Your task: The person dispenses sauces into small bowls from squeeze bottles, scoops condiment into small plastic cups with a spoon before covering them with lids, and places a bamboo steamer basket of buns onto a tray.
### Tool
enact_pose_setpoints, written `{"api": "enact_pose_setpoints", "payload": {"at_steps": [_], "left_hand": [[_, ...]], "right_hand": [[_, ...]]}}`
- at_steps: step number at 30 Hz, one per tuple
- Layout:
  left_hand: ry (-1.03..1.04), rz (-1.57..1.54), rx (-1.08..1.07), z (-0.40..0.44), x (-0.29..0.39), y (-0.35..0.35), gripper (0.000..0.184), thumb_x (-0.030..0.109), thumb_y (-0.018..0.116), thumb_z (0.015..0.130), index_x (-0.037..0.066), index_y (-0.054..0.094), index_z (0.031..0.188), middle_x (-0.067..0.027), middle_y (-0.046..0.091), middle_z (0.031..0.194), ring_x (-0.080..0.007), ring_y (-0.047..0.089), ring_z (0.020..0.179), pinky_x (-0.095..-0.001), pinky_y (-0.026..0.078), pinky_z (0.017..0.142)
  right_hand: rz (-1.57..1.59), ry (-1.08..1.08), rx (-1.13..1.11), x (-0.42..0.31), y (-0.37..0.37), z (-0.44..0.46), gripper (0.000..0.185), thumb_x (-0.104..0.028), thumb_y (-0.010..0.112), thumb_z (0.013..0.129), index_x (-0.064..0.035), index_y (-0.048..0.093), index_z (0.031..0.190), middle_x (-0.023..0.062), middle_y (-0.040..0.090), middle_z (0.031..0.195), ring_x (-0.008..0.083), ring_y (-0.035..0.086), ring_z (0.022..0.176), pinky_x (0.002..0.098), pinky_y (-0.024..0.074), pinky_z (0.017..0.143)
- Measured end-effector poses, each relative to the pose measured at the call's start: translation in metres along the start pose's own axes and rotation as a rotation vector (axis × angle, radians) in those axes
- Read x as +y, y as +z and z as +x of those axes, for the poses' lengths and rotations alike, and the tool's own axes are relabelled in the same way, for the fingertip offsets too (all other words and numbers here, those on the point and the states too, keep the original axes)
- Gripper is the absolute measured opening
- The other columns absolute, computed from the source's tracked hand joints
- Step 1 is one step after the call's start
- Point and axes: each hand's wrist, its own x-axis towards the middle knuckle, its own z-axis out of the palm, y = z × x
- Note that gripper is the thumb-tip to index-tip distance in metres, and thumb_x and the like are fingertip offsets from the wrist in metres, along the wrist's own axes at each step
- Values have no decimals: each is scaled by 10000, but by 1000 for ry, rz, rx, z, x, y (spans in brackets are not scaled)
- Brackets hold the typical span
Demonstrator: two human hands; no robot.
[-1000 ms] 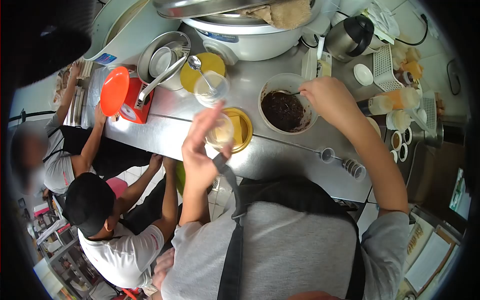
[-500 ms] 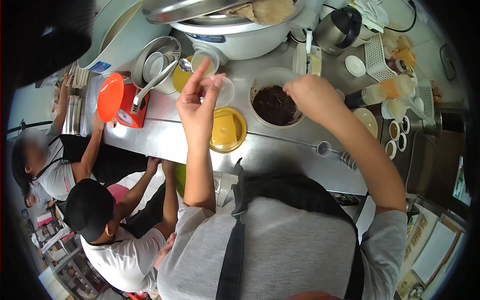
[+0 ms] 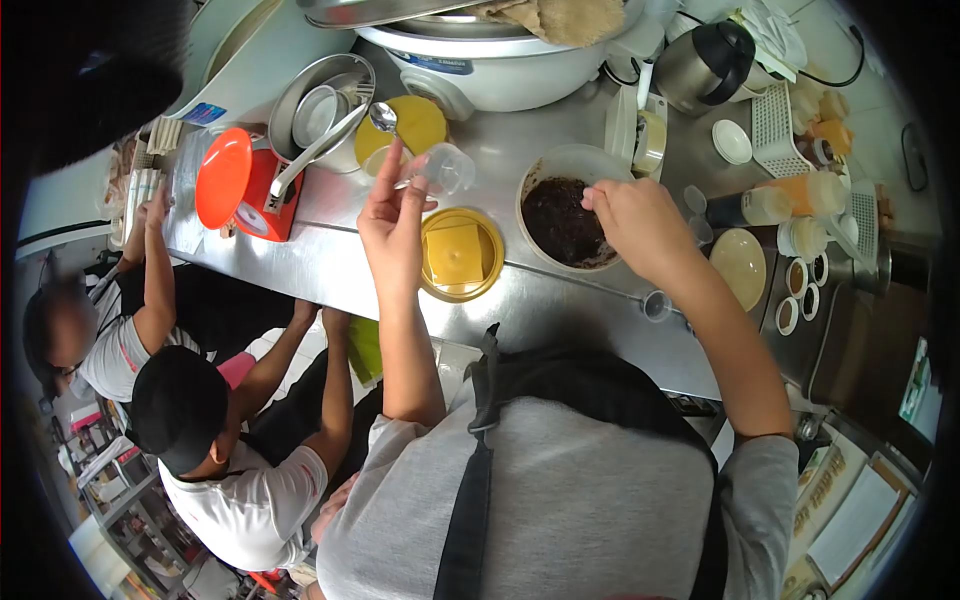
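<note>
Between the thumb and fingers of my left hand (image 3: 392, 228) is a small clear plastic cup (image 3: 450, 170), tilted on its side. A metal spoon (image 3: 383, 117) shows just past my index finger, over a yellow round surface (image 3: 418, 122); I cannot tell whether the finger touches it. My right hand (image 3: 640, 225) is at the right rim of a whitish tub (image 3: 532, 245) with a dark, crumbly mass (image 3: 562, 222) inside. Its fingers are pinched together, and what they hold, if anything, is hidden. Below the left hand's cup sits a yellow lid (image 3: 490, 235) with a square centre.
A red scale (image 3: 277, 205) and a steel pan (image 3: 282, 118) stand to the left. Behind are a large white cooker (image 3: 520, 75) and a steel jug (image 3: 700, 70). Bottles (image 3: 815, 190), a cream plate (image 3: 735, 262) and small sauce cups (image 3: 787, 315) are on the right. Two people are at left.
My left hand has tipped the clear cup, and its fingers have shifted. My right hand stays at the tub. The person at far left has drawn an arm away from the scale.
</note>
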Motion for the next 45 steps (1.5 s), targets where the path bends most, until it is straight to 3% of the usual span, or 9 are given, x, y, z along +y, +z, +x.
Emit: {"api": "enact_pose_setpoints", "payload": {"at_steps": [2,5,8,17,20,29,35,38,45], "left_hand": [[26,-19,33,6,-2,1,468,95,593,918,35,481,1368,-128,624,1192,-125,625,943,-246,535,744],[45,-52,37,12,2,8,480,57,587,918,33,465,1381,-115,644,1159,-94,613,924,-228,507,761],[58,-52,-37,22,1,16,494,25,588,905,33,463,1383,-123,647,1156,-80,604,915,-223,497,772],[92,-28,-166,23,-3,30,550,-35,622,840,41,488,1368,-111,657,1152,-45,598,824,-199,483,760],[99,21,-173,19,-4,25,539,-27,634,834,52,511,1353,-101,663,1143,-38,600,800,-197,485,757],[56,162,-109,2,7,5,471,27,635,869,59,542,1329,-85,667,1122,-31,579,749,-189,475,712],[133,217,-100,-7,23,2,445,49,619,891,52,539,1329,-104,656,1138,-79,623,864,-213,487,750],[107,171,-123,-10,24,6,446,16,597,892,49,534,1333,-120,654,1138,-109,633,917,-242,495,814],[136,275,-228,-21,40,18,438,-27,551,883,41,549,1316,-127,658,1123,-147,663,912,-270,514,824]], "right_hand": [[219,30,63,-1,-2,1,272,-215,516,931,-7,673,851,198,657,805,385,632,747,449,504,715],[132,29,-51,-14,-17,-9,256,-199,504,935,-20,677,878,198,658,823,383,632,769,442,506,722],[205,-82,-90,4,10,-11,226,-170,508,927,-30,682,956,143,622,620,262,627,573,368,491,615],[28,-50,145,19,16,4,227,-162,490,948,-24,669,969,154,641,683,291,628,617,377,495,612],[178,-3,7,6,17,-2,218,-171,513,940,-42,686,970,167,655,726,331,645,695,420,507,665],[393,-29,-51,2,1,-28,260,-181,475,959,-41,691,993,100,621,606,205,604,559,326,476,587],[745,141,-76,33,-2,-48,319,-258,462,986,-18,661,1054,39,581,614,57,428,502,217,330,490],[1058,349,-133,44,-17,-61,345,-279,458,993,11,617,1094,32,556,634,24,347,495,190,278,478],[1220,339,97,72,-30,-86,364,-298,489,982,18,597,1130,31,541,638,14,299,491,181,245,463]]}}
